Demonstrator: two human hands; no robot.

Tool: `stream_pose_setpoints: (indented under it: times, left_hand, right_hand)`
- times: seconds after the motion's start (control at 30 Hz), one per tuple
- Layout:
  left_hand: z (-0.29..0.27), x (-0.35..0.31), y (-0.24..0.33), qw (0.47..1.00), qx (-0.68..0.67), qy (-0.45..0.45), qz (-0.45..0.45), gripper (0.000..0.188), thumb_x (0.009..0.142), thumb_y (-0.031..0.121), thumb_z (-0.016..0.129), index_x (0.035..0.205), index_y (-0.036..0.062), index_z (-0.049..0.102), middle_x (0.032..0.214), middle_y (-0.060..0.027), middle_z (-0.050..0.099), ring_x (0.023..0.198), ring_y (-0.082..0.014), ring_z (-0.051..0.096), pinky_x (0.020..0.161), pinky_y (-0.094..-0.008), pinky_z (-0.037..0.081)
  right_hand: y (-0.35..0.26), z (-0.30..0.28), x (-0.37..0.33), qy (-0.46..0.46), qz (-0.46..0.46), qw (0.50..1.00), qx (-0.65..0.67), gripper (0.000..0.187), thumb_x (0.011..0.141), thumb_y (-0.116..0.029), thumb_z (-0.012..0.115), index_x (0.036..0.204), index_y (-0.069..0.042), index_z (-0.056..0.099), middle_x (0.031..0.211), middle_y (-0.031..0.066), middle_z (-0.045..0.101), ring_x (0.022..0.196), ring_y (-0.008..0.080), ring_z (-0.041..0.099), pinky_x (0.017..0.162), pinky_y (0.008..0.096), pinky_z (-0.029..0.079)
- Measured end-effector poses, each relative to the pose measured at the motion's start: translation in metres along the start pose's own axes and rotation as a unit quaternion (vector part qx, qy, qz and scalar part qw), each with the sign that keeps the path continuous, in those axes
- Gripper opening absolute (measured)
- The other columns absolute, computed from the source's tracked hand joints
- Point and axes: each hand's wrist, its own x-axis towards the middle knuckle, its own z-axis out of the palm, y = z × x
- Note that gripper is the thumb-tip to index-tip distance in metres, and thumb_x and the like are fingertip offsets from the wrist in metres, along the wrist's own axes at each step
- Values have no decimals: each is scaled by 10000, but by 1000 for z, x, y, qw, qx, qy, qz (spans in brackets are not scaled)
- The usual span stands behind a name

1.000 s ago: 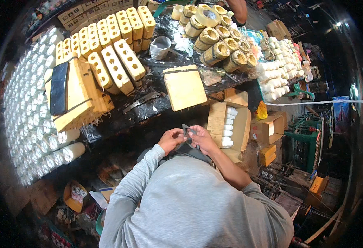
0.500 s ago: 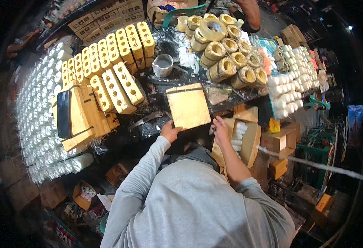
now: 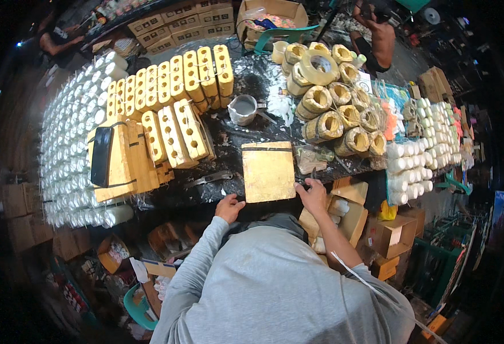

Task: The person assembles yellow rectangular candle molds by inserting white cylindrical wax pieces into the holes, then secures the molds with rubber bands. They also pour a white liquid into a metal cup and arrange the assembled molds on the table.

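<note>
A flat, squarish yellow block point(image 3: 268, 175) lies at the table's front edge, with a dark band across its far end. Beside its near left corner is my left hand point(image 3: 229, 208), fingers loosely bent and the thumb apart, its tip close to the corner. My right hand point(image 3: 312, 195) is at the near right corner, fingers drawn together. Something small and dark shows by its fingertips, too unclear to name. Left of the block lies a folding knife point(image 3: 208, 179). Behind it stands a grey-coated pot point(image 3: 243, 110) with a handle.
Rows of yellow blocks with round holes point(image 3: 193, 132) stand at left, near a black phone point(image 3: 101, 156) on stacked blocks. Yellow hollow tubes point(image 3: 323, 126) and a tape roll point(image 3: 319, 66) are at right. An open carton point(image 3: 352, 221) stands below the table edge. Other people point(image 3: 381, 43) sit beyond.
The yellow block has turned from slanted to nearly straight. My left hand has slid off its near edge to the corner. The view has shifted, showing more of the far side.
</note>
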Motion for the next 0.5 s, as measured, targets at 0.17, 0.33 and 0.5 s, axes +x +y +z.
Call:
stream_pose_setpoints:
  times: [0.17,0.33,0.5]
  left_hand:
    - [-19,-41,-31,998,27,20,-49,591,888,290,819,1331,-66,655,1154,-220,765,1069,-278,737,914,-376,580]
    - [-18,-51,-18,997,68,-1,-21,603,872,322,818,1329,-42,664,1136,-222,766,1049,-318,745,923,-404,583]
    - [-26,-59,39,961,244,50,121,558,879,301,782,1336,10,648,1185,-229,716,1107,-396,695,987,-452,553]
  right_hand:
    - [10,-1,24,-157,95,983,28,655,849,-539,815,1121,53,744,1041,154,745,952,281,712,780,400,568]
    - [33,62,14,-244,275,839,401,421,907,-427,828,1138,-90,724,965,45,748,842,169,693,597,295,493]
    - [29,89,4,-167,237,807,514,413,861,-229,880,1191,-51,706,1027,70,760,915,167,718,703,329,550]
